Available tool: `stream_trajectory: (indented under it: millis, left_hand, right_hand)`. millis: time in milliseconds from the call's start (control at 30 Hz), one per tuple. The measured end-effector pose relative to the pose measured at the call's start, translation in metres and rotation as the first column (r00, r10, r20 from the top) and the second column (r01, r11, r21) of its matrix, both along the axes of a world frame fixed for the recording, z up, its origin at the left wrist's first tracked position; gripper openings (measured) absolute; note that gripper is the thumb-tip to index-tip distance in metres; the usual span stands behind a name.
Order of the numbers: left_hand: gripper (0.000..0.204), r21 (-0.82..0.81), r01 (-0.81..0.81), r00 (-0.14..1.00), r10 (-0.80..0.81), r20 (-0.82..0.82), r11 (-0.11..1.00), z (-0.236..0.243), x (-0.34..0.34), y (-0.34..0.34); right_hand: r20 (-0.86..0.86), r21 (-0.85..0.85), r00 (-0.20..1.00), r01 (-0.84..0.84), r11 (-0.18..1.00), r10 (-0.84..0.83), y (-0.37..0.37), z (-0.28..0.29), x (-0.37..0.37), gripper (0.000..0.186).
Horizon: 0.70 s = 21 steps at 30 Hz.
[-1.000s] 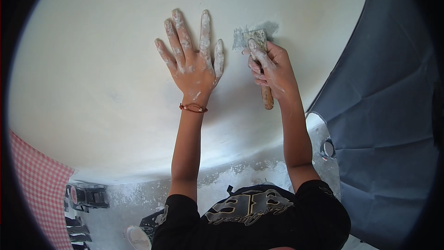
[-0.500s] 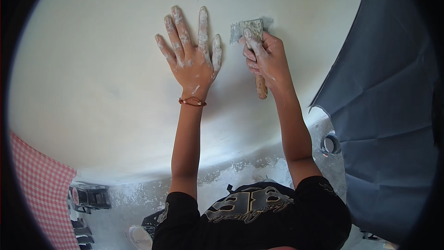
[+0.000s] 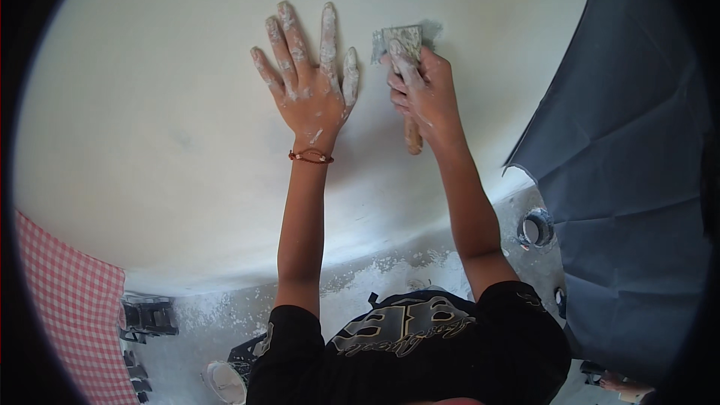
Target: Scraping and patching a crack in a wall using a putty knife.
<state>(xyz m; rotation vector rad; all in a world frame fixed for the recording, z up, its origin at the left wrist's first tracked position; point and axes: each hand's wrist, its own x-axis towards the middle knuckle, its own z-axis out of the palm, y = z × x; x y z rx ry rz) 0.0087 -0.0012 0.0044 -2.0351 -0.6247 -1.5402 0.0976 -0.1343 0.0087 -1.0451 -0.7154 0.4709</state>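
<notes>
My left hand (image 3: 311,97) lies palm-down on the white wall (image 3: 180,105), fingers spread and smeared with white paste, a braided bracelet round the wrist. To its right, my right hand (image 3: 424,94) grips a putty knife (image 3: 405,34) by its wooden handle, thumb up along the blade. The paste-coated blade is against the wall on a small grey smear (image 3: 433,34), with thin streaks at its left edge.
Pink gingham cloth (image 3: 67,300) hangs at lower left, a dark grey sheet (image 3: 622,180) at right. Below are a paste-splattered floor (image 3: 199,315), black objects (image 3: 146,319), a pale bucket (image 3: 225,384) and a round container (image 3: 534,230). Part of someone's limb (image 3: 622,388) shows at lower right.
Both of my hands have shifted up in the picture; the right hand and knife also moved slightly left. The limb at lower right has come into view.
</notes>
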Motion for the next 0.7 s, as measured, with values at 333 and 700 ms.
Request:
stream_trajectory:
  millis: [333, 700]
  left_hand:
    - [0.061, -0.001, 0.012, 1.0, -0.012, 0.028, 1.0, 0.002, 0.0, 0.0]
    - [0.061, 0.013, -0.015, 1.0, 0.015, 0.005, 1.0, 0.0, -0.001, 0.002]
  right_hand:
    - [0.051, -0.047, 0.999, -0.01, 0.999, 0.012, -0.004, 0.0, 0.0, 0.024]
    - [0.003, -0.024, 0.998, -0.07, 0.997, 0.07, 0.0, 0.008, -0.002, 0.022]
